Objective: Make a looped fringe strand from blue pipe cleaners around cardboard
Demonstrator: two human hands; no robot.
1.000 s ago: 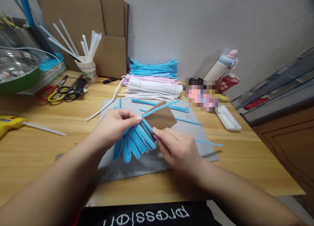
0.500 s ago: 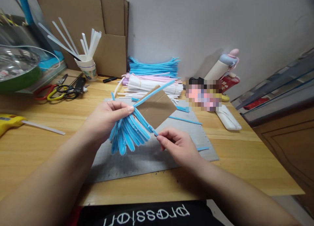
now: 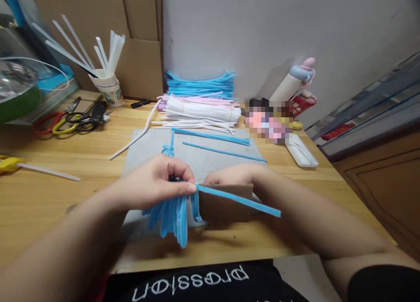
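Note:
In front of me my left hand (image 3: 164,184) is closed, pinching a blue pipe cleaner (image 3: 239,200) with thumb and forefinger at the left edge of a small brown cardboard piece (image 3: 226,203). The pipe cleaner's free end sticks out to the right across the cardboard. A bunch of blue pipe-cleaner loops (image 3: 173,219) hangs under the left hand, with one more loop beside the cardboard. Behind the cardboard's top edge is my right hand (image 3: 229,175), curled against the piece; the cardboard hides part of its fingers.
A grey cutting mat (image 3: 147,140) bears loose blue pipe cleaners (image 3: 223,151). Behind it lie white pipe-cleaner bundles (image 3: 200,111) and a blue bundle (image 3: 200,85). Scissors (image 3: 59,120), a cup of white sticks (image 3: 108,87) and a yellow glue gun (image 3: 8,164) stand left; a bottle (image 3: 288,83) leans right.
Both hands have come lower and nearer to me. The cardboard has tipped, and the pipe cleaner's free end has swung down to the right. My right hand left the loop's lower end and went behind the cardboard.

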